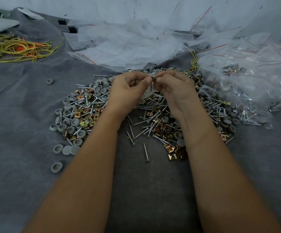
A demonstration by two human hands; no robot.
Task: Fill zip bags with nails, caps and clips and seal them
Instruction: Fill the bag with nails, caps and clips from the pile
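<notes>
A small zip bag is pinched at the frame's centre between the left hand and right hand, a brass clip held at its mouth. Nails, caps and clips are heaped beneath; empty bags are piled at 12 o'clock.

your hands meet over fastener pile mid-tabletop | empty bags behind pile | filled bags right | cords far left | loose caps left of pile
</notes>
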